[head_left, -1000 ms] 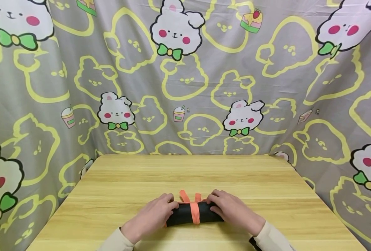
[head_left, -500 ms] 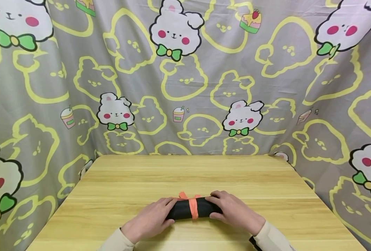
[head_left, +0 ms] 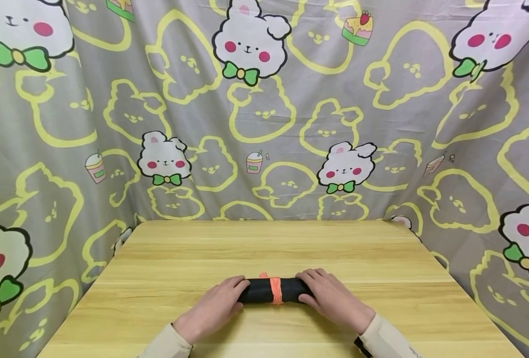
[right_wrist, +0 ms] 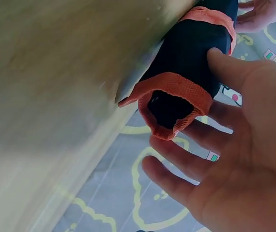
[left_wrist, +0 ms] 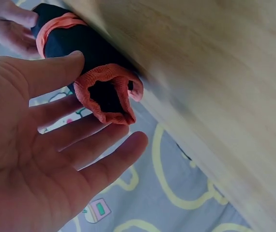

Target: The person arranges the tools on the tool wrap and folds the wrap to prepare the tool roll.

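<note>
A rolled-up black cloth roll [head_left: 259,291] with orange edging lies crosswise on the wooden table. An orange ribbon band [head_left: 275,291] circles its middle, and a short ribbon end pokes up behind it. My left hand [head_left: 215,306] holds the left end, thumb on the near side and fingers over the far side. At the right end, my right hand [head_left: 334,299] grips it the same way. Both wrist views show the hollow ends of the roll, with orange trim [left_wrist: 103,72] at the left end and orange trim [right_wrist: 176,82] at the right.
The pale wooden table [head_left: 273,243] spreads out around the hands. A grey curtain [head_left: 273,144] printed with cartoon rabbits stands behind it and along both sides.
The roll has turned away from me and shifted slightly farther, so its ribbon ends have sunk mostly out of sight behind it. Both thumbs have moved to the roll's near side.
</note>
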The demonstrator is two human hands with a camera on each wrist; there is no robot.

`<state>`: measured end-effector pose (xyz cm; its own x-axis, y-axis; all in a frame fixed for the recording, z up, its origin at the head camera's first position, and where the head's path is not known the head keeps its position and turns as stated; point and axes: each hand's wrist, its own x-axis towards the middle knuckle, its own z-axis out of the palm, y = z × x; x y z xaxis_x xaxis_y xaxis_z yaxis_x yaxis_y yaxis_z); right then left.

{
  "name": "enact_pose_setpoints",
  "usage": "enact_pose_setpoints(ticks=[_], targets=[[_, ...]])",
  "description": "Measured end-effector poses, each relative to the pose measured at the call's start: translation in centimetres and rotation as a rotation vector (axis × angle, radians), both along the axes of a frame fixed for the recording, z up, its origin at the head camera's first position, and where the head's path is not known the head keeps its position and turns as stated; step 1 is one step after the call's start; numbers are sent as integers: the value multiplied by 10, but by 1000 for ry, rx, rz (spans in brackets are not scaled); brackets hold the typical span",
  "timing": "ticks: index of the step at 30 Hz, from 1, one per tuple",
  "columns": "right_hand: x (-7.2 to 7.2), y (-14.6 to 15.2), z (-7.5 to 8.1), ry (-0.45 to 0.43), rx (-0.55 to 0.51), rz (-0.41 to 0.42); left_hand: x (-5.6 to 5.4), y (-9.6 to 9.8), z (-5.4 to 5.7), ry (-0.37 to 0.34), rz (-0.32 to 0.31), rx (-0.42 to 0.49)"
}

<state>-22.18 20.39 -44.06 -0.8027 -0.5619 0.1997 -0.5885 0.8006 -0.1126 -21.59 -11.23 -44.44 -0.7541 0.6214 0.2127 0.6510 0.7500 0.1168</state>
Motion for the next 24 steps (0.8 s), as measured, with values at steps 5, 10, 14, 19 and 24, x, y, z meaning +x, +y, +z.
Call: enact_pose_setpoints(ticks=[5,10,14,19,24], targets=[[-1,2,-2,-10,-11,-7,0,-2,2,-25,-19,-3],[-1,2,0,-28,-19,6,-1,-3,2,-31,-21,-4],[0,3,2,-36,-17,10,0,-3,3,-26,-21,4],[0,5,4,-24,-14,10,-1,-3,3,-14,-21,16],[0,7,5,6,-21,-2,-2,-3,4,-4,-14,13]])
